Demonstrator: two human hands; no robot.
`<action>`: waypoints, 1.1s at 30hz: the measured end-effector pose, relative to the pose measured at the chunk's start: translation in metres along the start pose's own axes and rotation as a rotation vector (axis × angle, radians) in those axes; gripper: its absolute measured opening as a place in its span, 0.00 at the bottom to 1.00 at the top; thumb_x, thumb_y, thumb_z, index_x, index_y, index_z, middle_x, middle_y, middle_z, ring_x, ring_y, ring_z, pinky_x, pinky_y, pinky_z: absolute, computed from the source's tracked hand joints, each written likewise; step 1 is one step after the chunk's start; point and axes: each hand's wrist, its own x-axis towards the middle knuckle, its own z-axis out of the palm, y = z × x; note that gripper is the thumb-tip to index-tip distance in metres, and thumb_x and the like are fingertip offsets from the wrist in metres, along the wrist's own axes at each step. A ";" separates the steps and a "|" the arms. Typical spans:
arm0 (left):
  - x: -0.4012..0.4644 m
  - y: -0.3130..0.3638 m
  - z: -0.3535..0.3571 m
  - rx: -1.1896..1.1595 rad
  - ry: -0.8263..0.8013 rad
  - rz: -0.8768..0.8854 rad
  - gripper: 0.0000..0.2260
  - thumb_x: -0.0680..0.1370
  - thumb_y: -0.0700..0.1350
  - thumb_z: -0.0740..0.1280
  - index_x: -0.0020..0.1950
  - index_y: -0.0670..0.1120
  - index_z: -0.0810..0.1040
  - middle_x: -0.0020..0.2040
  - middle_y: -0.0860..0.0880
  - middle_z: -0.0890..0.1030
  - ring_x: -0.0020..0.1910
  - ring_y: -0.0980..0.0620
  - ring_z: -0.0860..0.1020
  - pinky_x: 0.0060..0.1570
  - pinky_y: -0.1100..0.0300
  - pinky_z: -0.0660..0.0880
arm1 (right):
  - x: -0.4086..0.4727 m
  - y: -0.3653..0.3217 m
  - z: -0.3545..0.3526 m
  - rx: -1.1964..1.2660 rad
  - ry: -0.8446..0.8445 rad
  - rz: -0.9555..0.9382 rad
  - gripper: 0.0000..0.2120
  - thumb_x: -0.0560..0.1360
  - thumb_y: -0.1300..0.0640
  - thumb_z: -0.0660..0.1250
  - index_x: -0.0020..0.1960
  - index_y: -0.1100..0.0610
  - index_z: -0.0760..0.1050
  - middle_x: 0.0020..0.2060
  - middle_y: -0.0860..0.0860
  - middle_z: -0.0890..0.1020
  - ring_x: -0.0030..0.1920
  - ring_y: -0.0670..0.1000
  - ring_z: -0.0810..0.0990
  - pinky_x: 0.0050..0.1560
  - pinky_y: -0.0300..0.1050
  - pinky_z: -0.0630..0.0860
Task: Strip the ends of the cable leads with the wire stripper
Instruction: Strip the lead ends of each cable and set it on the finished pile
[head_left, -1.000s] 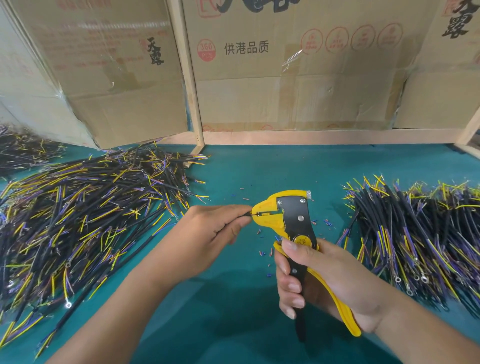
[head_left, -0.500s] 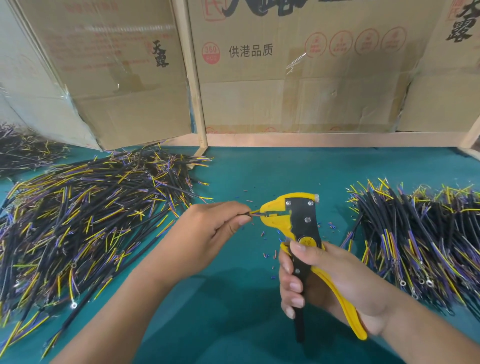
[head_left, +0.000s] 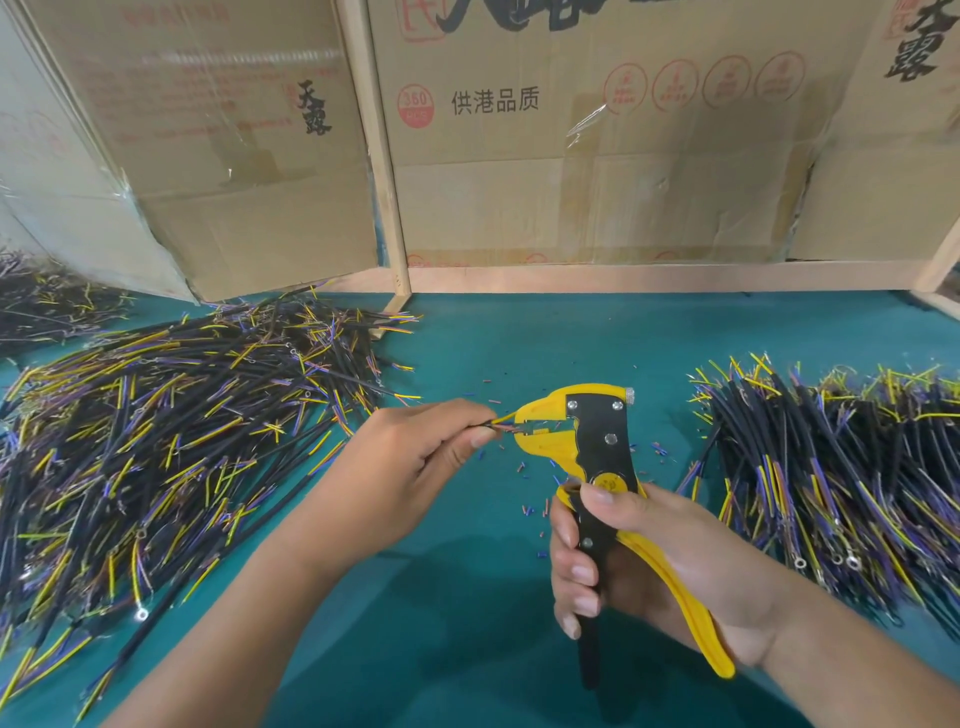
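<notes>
Left hand (head_left: 415, 457): pinches the cable lead (head_left: 501, 422) — thin, limp; hold near its tip.
Right hand (head_left: 649, 561): grips the wire stripper (head_left: 587, 441) handles — lead ends at its nose, just beyond left fingertips.

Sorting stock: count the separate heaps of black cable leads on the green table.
3: a large heap at left, a small heap at far left rear, another heap at right, cut off by the frame.
</notes>
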 end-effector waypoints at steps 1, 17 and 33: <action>0.000 0.000 0.001 -0.002 0.006 0.000 0.10 0.83 0.45 0.61 0.53 0.43 0.80 0.35 0.52 0.73 0.33 0.54 0.69 0.34 0.64 0.67 | 0.000 0.000 0.000 -0.002 -0.002 0.002 0.16 0.77 0.48 0.72 0.46 0.61 0.74 0.35 0.57 0.70 0.35 0.57 0.71 0.44 0.56 0.74; -0.002 0.006 0.007 -0.007 -0.001 -0.015 0.11 0.83 0.46 0.60 0.53 0.42 0.79 0.34 0.54 0.70 0.32 0.57 0.66 0.34 0.71 0.62 | 0.001 0.001 0.009 -0.071 0.247 -0.033 0.22 0.71 0.42 0.74 0.36 0.57 0.68 0.27 0.52 0.62 0.23 0.50 0.59 0.27 0.42 0.64; 0.000 -0.004 -0.011 -0.025 0.104 -0.028 0.11 0.82 0.47 0.61 0.54 0.45 0.81 0.37 0.65 0.72 0.34 0.61 0.70 0.36 0.72 0.65 | 0.000 -0.011 -0.011 0.066 0.151 -0.075 0.16 0.73 0.50 0.76 0.47 0.61 0.75 0.36 0.58 0.70 0.35 0.58 0.71 0.43 0.57 0.75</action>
